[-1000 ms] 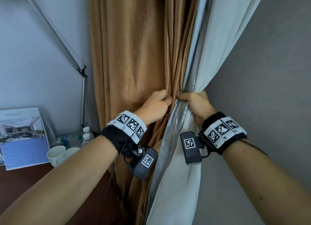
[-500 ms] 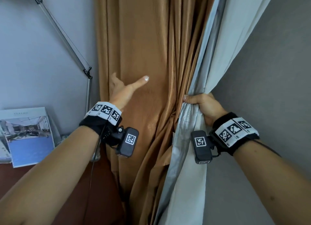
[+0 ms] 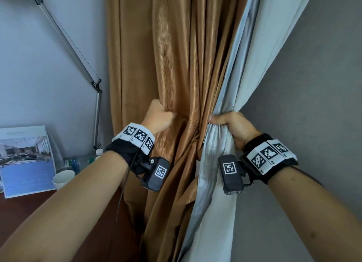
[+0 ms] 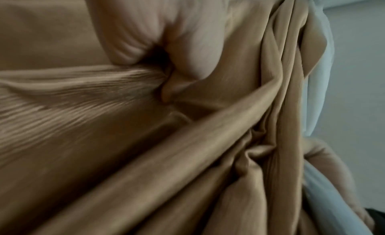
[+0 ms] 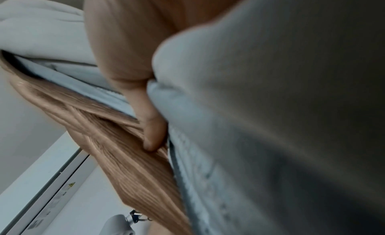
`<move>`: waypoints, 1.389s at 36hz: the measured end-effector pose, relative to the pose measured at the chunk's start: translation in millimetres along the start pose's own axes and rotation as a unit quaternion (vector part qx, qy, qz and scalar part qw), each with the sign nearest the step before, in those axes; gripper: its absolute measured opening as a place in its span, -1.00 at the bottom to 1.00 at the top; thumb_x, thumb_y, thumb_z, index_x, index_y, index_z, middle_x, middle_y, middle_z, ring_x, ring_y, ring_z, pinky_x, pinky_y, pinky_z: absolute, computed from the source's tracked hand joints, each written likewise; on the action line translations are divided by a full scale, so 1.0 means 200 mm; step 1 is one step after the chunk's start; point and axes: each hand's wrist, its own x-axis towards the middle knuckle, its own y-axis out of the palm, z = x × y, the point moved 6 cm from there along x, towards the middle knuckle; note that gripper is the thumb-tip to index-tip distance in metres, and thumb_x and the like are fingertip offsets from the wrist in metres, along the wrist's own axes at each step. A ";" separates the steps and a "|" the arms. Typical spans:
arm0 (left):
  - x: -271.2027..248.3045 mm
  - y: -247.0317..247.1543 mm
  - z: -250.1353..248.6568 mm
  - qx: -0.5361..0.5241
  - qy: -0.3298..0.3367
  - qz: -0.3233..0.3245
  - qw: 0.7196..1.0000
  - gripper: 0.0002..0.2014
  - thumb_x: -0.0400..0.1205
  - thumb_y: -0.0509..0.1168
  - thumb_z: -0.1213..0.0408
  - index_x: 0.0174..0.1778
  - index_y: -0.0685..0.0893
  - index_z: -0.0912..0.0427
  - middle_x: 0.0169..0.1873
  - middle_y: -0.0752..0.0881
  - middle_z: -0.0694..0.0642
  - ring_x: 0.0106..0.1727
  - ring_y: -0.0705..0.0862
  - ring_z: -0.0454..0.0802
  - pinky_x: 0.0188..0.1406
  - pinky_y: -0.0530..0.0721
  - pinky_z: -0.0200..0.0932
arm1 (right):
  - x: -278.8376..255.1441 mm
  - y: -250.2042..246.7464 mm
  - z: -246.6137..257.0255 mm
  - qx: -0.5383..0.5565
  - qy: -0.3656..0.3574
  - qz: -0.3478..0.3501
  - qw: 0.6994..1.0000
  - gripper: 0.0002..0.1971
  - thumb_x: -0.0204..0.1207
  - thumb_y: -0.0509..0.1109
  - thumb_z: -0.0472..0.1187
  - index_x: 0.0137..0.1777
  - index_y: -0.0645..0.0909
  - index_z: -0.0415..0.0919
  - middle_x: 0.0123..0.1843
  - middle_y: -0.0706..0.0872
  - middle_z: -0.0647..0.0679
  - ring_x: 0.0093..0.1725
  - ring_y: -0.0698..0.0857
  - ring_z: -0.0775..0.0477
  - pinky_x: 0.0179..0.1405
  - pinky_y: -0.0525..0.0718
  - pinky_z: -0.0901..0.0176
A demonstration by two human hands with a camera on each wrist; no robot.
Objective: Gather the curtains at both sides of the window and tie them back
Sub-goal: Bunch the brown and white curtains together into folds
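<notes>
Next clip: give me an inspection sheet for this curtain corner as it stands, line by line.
Surface: dark wooden desk at lower left.
Job's things: brown curtain and grey lining, bunched at hand height; no tie-back seen.
Clutter: booklet, white cups, small bottles.
Grippers: left hand grips a brown fold; right hand grips the grey lining.
Cables: thin black lead hanging from the left wrist camera.
Surroundings: grey walls, metal lamp arm.

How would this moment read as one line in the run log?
left hand: grips brown curtain | right hand: grips grey curtain lining | tie-back: not yet done
</notes>
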 end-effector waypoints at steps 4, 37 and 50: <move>0.02 0.10 0.02 -0.012 0.018 0.022 1.000 -0.76 0.46 0.33 0.45 0.01 0.77 0.33 -0.06 0.81 0.27 0.00 0.79 0.17 0.06 0.79 0.20 | -0.01 0.04 -0.01 -0.005 0.003 0.026 1.000 -0.81 0.26 0.54 -0.42 -0.11 0.75 -0.30 -0.26 0.84 -0.10 -0.23 0.83 -0.07 0.04 0.76 -0.02; -0.18 0.38 -0.08 -0.096 -0.105 0.136 0.980 -0.56 0.57 0.17 0.39 0.40 0.58 0.36 0.27 0.67 0.29 0.33 0.62 0.19 0.48 0.52 0.08 | 0.00 0.03 0.03 -0.067 0.009 -0.104 0.992 -0.70 0.34 0.44 -0.59 0.06 0.72 -0.41 -0.06 0.82 -0.21 0.02 0.79 -0.25 0.17 0.74 -0.13; -0.22 0.15 -0.07 0.007 -0.179 0.260 0.949 -0.74 0.53 0.41 0.34 0.13 0.65 0.17 0.30 0.65 0.18 0.39 0.56 0.10 0.50 0.45 0.11 | -0.02 -0.10 0.05 -0.071 0.008 -0.115 0.991 -0.82 0.32 0.47 -0.57 -0.16 0.66 -0.32 -0.37 0.78 -0.07 -0.17 0.76 -0.20 0.26 0.69 -0.28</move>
